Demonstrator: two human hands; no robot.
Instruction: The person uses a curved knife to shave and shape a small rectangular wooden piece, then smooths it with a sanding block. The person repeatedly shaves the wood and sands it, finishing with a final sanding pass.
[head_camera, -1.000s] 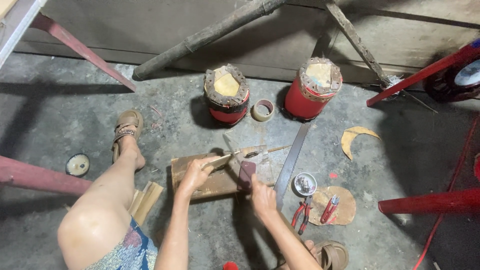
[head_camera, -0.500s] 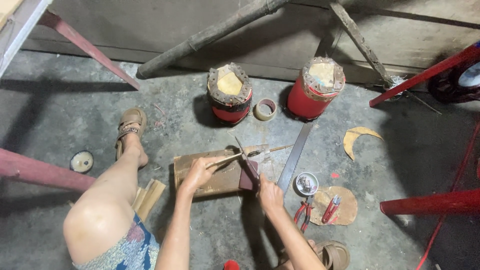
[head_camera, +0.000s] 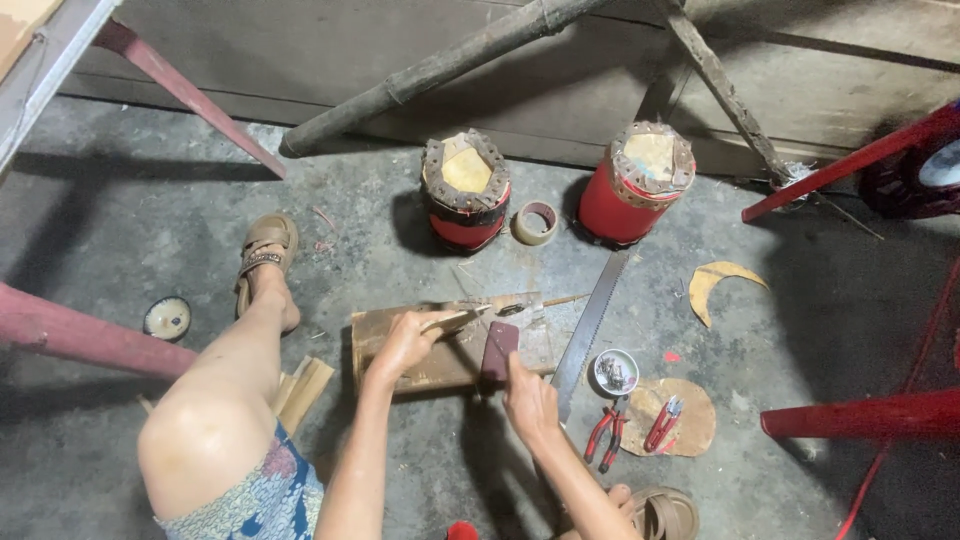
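My left hand (head_camera: 404, 341) grips a thin pale stick (head_camera: 462, 317) and holds it down on a wooden block (head_camera: 440, 362) lying on the concrete floor. My right hand (head_camera: 530, 398) is closed around the handle of a dark red, flat-bladed chopper (head_camera: 497, 352), whose blade rests against the block just right of my left hand. Longer thin sticks (head_camera: 530, 301) lie along the block's far edge.
A handsaw (head_camera: 588, 331) lies right of the block, beside a small tin of nails (head_camera: 614, 372), red pliers (head_camera: 604, 432) and a cardboard disc (head_camera: 670, 417). Two red drums (head_camera: 465, 192) (head_camera: 633, 184) and a tape roll (head_camera: 534, 223) stand behind. Red metal bars (head_camera: 70, 332) flank both sides.
The chopper blade has come down from beside the stick to rest against the block. My left hand keeps its hold on the stick. The view has shifted slightly.
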